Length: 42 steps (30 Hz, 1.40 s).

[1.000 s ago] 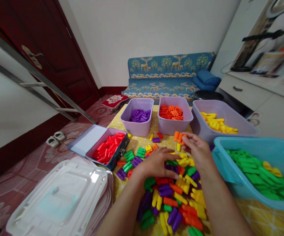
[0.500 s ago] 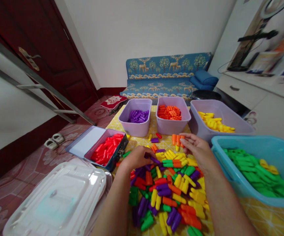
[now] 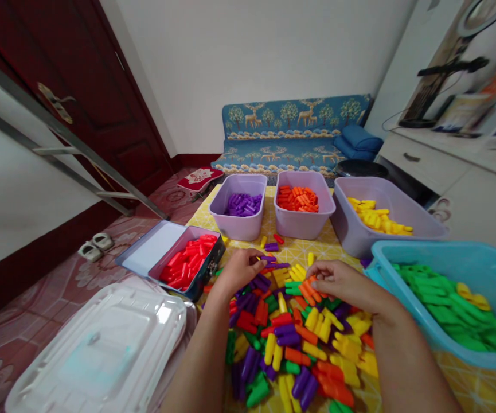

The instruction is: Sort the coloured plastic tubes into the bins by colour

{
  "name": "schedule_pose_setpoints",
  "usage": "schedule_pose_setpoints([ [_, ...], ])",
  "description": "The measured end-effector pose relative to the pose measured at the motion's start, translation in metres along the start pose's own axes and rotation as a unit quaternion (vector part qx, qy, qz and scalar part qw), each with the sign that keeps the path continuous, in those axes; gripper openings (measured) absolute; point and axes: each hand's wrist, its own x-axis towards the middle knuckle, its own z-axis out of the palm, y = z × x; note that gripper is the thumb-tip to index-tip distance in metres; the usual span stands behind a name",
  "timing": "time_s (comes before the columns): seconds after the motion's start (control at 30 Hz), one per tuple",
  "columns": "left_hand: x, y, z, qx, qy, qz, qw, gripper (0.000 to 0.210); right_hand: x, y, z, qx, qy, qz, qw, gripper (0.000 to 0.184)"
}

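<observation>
While the left hand (image 3: 242, 269), curled inward, pinches a purple piece (image 3: 268, 259), the bent right hand (image 3: 336, 280) grips orange pieces (image 3: 309, 292).

Over the far-left part of the mixed pile (image 3: 288, 335), the left hand (image 3: 239, 272) pinches a purple piece (image 3: 269, 259); over its far-right part, the right hand (image 3: 338, 280) holds orange pieces (image 3: 310, 292). Right of the pile stands a turquoise tub (image 3: 484, 265).

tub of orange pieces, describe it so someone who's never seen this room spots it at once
Start from the blue patterned sofa against the white wall, then come forward to the yellow-covered table. At its far side, take the lilac tub in the middle of a row of three. Its orange pieces set it apart: the left tub holds purple pieces, the right tub yellow pieces.
</observation>
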Motion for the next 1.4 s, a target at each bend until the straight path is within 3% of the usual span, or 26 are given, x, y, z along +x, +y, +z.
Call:
schedule_pose_setpoints([
  [0.1,0.0,0.002,0.0,0.01,0.001,0.004,1.0,0.026,0.006,-0.006,0.002,0.111,0.169,-0.022,0.979,0.024],
  [0.17,0.0,0.003,0.001,0.008,-0.004,0.005,1.0,0.028,0.011,-0.014,0.006,0.213,0.287,-0.102,0.928,0.046],
  [0.23,0.0,0.002,0.003,0.0,-0.009,0.007,1.0,0.03,0.016,-0.021,0.01,0.271,0.33,-0.19,0.884,0.067],
  [0.27,0.0,0.002,0.003,-0.006,-0.01,0.008,1.0,0.031,0.017,-0.023,0.012,0.279,0.327,-0.216,0.877,0.072],
  [0.33,0.001,0.001,0.005,-0.023,-0.013,0.013,1.0,0.033,0.018,-0.023,0.015,0.268,0.301,-0.215,0.89,0.064],
  [0.43,0.001,0.0,0.007,-0.076,-0.024,0.025,0.997,0.036,0.019,-0.017,0.018,0.223,0.232,-0.134,0.937,0.044],
  [0.57,0.0,0.003,0.009,-0.154,-0.061,0.045,0.985,0.037,0.023,-0.011,0.03,0.136,0.156,-0.054,0.977,0.041],
  [0.73,-0.001,0.009,0.013,-0.197,-0.061,0.049,0.977,0.038,0.026,-0.017,0.045,0.11,0.108,-0.066,0.986,0.036],
  [0.83,0.0,0.009,0.015,-0.213,-0.05,0.052,0.974,0.037,0.027,-0.019,0.045,0.13,0.137,-0.063,0.98,0.029],
  [0.97,0.002,0.001,0.013,-0.095,0.027,0.029,0.995,0.031,0.026,-0.013,0.037,0.13,0.19,-0.048,0.972,0.025],
  [1.13,0.002,-0.01,0.009,0.059,0.063,-0.007,0.996,0.034,0.027,-0.004,0.033,0.075,0.164,-0.024,0.983,0.019],
  [1.23,0.0,-0.01,0.006,0.05,0.041,0.001,0.998,0.039,0.028,0.001,0.033,0.02,0.14,-0.012,0.99,0.018],
  [1.4,-0.009,-0.007,-0.011,0.052,-0.067,0.029,0.996,0.041,0.03,0.007,0.032,-0.016,0.141,-0.017,0.99,0.02],
])
